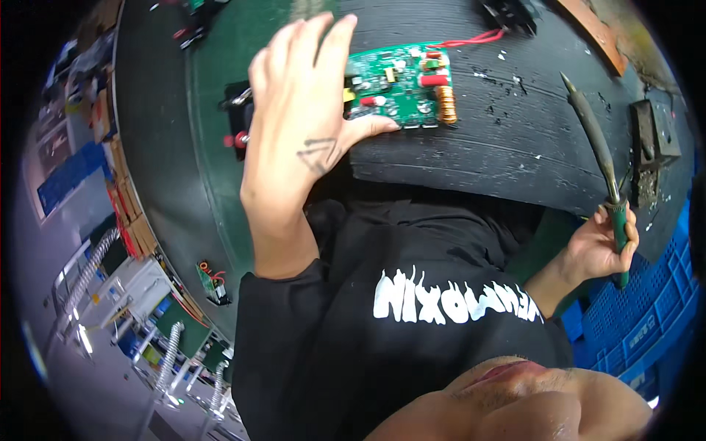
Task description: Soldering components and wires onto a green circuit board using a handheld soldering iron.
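My left hand (298,103) lies over the left end of a green circuit board (401,81). Its fingers are stretched out, and the thumb rests along the board's near edge. Red parts, a copper coil (446,105) and other small components sit on the board; its left end is hidden by the hand. Two red wires (471,40) run from the far edge toward a black part (511,15). Over on the right, my right hand (603,242) is closed around the green handle of a soldering iron (599,143), whose pointed tip is directed away from me.
Dark scraps (507,88) are scattered over the black work surface (456,162). A soldering-iron stand or block (651,143) is at the right edge, above a blue crate (640,301). Another small board with wires (212,283) lies on the green bench at left. A wooden strip (592,33) lies far right.
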### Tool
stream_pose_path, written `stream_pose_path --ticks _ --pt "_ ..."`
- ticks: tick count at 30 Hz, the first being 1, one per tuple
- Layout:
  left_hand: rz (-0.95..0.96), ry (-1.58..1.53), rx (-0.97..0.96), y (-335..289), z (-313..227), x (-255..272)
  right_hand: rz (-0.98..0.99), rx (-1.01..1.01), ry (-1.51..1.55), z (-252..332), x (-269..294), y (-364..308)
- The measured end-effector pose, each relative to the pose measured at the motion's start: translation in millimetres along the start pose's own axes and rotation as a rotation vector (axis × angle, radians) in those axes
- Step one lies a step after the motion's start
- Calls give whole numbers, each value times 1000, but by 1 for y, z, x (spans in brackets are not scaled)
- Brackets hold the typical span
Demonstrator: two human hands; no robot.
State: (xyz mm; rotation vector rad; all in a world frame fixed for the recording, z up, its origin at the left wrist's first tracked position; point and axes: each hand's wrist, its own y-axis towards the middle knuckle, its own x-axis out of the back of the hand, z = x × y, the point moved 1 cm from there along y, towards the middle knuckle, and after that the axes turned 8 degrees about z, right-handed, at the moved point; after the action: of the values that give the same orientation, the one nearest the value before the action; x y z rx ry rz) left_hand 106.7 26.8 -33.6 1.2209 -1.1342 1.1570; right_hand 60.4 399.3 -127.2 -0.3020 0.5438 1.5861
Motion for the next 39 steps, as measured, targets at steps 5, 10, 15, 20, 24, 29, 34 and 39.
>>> stream_pose_path --ticks 5,10,15,20,24,29,34,39 --pt "87 -292 -4 -16 23 -23 2 27 -24 15 3 0" --pt "-208 -379 70 -30 38 -30 -9 28 -37 28 1 -7" --pt "-169 -505 175 -50 48 14 -15 91 -31 46 -11 -23" --pt "-150 -448 463 -104 103 20 -32 113 -134 47 -8 -33" --pt "-107 -597 765 -197 167 41 17 66 -3 42 -18 -34" --pt "37 -529 1054 -327 264 32 128 104 -180 39 -19 -21" --pt "-512 214 1022 -499 323 33 300 57 -133 33 -36 4" --pt "691 221 1806 -608 290 28 291 152 -293 23 -68 5"
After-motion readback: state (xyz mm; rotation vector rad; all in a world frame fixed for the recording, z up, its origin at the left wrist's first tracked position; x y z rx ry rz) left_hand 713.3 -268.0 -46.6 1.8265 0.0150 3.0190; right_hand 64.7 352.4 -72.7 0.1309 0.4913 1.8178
